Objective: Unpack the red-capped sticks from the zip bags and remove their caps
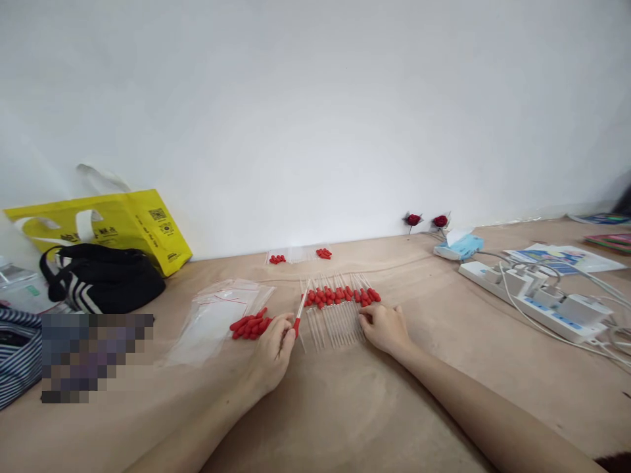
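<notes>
Between the thumb and fingers of my left hand [274,348] is a glass dropper [300,306], its red rubber bulb downward and its thin tube slanting up. Just left of that hand lies a pile of loose red rubber bulbs [250,324]. My right hand [387,327] is closed in a pinch at the right end of a row of bare glass tubes [338,328]; whether a tube is in its fingertips is hidden. Beyond the tubes, droppers with red bulbs [340,295] lie side by side, tubes pointing to the wall.
Clear zip bags [217,315] lie left of the bulbs. Near the wall are filled bags [300,255]. A yellow bag [142,226] and black pouch [118,279] stand left. On the right are a power strip [522,299] with cables, a tissue pack [459,247] and two dark red roses [413,219].
</notes>
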Tool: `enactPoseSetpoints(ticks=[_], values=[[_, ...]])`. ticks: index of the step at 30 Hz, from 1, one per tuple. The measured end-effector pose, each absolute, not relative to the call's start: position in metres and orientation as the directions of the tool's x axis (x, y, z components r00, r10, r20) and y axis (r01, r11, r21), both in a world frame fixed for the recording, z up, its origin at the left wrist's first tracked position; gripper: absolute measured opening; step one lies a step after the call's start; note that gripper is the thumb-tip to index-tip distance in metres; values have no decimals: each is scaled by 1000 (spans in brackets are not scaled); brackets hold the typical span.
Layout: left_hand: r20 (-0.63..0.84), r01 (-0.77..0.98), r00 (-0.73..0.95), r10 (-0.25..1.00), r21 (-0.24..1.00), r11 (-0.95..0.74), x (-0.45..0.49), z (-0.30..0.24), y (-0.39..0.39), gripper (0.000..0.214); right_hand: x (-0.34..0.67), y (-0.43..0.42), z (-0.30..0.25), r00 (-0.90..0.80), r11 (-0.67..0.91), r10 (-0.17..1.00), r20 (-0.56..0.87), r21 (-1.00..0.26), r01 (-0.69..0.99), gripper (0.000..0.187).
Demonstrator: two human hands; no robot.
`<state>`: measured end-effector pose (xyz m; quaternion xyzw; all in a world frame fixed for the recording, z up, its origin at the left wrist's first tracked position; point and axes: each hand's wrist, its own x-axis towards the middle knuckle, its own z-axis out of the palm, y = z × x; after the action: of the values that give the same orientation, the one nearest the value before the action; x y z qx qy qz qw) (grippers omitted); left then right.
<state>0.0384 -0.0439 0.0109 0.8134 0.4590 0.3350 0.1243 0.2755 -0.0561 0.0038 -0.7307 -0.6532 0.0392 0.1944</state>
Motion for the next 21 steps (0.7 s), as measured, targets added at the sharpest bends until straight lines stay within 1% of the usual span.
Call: enactPoseSetpoints(ticks=[3,6,9,13,16,18,19,21], values=[[350,676,303,886,576,-459,47,7,-43,21,273,-55,4,148,-71,971,190,-362,929,26],[312,677,274,910,610,-412,56,1,-42,22,272,-55,3,158,-73,971,180,-408,910,23],[312,662,280,908,622,-418,60,-4,-41,22,272,-54,2,154,-62,971,184,-428,901,21],[322,646,314,893,617,-449,62,-8,-39,22,272,-54,0,123,-22,967,223,-407,913,23],[343,652,306,888,603,-459,60,-9,-37,21,274,-54,-4,122,0,957,264,-420,908,21],[378,649,324,867,578,-495,58,-8,-38,20,277,-53,-8,138,24,938,317,-459,888,19],[402,642,342,849,560,-523,57,-7,-39,20,279,-53,-9,144,52,923,356,-488,871,19],[454,626,390,801,507,-592,52,-4,-42,17,282,-53,-12,130,160,880,457,-542,825,21]])
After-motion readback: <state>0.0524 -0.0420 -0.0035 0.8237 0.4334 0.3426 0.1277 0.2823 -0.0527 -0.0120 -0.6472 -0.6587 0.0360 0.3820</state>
